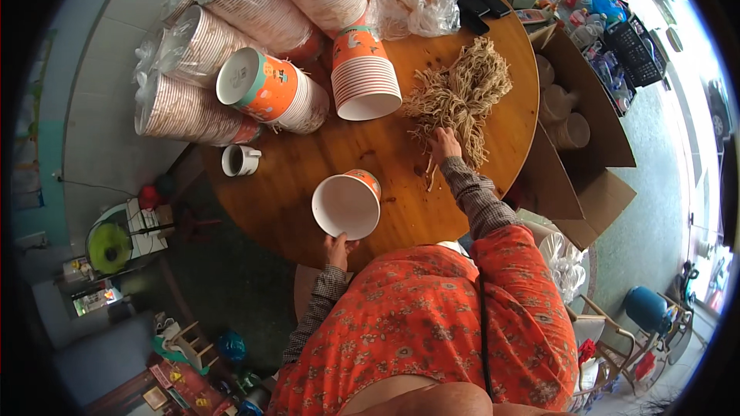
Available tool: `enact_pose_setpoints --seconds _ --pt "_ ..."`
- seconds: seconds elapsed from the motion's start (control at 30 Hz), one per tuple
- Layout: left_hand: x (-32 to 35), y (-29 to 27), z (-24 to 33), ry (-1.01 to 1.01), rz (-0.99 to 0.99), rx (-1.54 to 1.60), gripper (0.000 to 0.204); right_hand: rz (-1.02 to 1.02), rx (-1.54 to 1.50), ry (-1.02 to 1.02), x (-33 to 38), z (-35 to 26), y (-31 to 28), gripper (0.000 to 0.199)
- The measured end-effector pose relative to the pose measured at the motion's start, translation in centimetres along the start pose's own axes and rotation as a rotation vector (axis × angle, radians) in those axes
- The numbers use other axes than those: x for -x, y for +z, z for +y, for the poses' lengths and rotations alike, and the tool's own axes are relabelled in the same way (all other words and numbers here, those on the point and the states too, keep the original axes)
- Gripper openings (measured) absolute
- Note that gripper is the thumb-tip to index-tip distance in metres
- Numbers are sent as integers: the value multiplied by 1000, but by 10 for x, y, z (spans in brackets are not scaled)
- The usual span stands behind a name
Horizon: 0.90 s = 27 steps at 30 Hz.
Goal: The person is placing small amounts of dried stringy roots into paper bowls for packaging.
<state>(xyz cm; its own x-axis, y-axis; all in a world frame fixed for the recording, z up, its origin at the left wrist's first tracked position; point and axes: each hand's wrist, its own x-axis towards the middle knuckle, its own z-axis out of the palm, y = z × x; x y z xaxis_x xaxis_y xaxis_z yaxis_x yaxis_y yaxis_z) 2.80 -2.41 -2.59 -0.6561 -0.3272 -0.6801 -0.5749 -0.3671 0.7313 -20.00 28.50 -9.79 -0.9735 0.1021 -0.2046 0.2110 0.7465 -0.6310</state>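
A large orange-and-white paper tub [347,204] lies tipped near the front edge of the round wooden table, its open mouth toward me. My left hand [338,250] pinches its rim from below. Farther right, my right hand [445,146] reaches to the near side of a tangled heap of beige cords [462,88], its fingers closed on some strands. A few loose ends trail down beside that hand. Exactly how many strands the fingers hold is hidden.
Nested stacks of paper tubs [366,85] fill the far left, several in clear plastic. A white mug [240,160] stands at the left edge. Crumpled plastic bags [412,11] lie at the back. Right of the table, an open cardboard box [609,139] holds pale tubs.
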Motion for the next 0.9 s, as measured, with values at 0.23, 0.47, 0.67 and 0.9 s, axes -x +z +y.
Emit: enact_pose_setpoints --seconds 0.23,0.47,0.67,0.9 --pt "25 7 1 -134 -109 -59 33 -4 -368 -245 43 -7 -15 8" --pt "39 46 21 -330 -231 4 38 -110 -391 -478 109 -42 -62 10" --pt "51 124 50 -157 -503 -4 32 -216 -521 -594 157 -85 -79 11" --pt "56 115 72 120 -459 106 20 -180 -556 -609 180 -100 -83 10"
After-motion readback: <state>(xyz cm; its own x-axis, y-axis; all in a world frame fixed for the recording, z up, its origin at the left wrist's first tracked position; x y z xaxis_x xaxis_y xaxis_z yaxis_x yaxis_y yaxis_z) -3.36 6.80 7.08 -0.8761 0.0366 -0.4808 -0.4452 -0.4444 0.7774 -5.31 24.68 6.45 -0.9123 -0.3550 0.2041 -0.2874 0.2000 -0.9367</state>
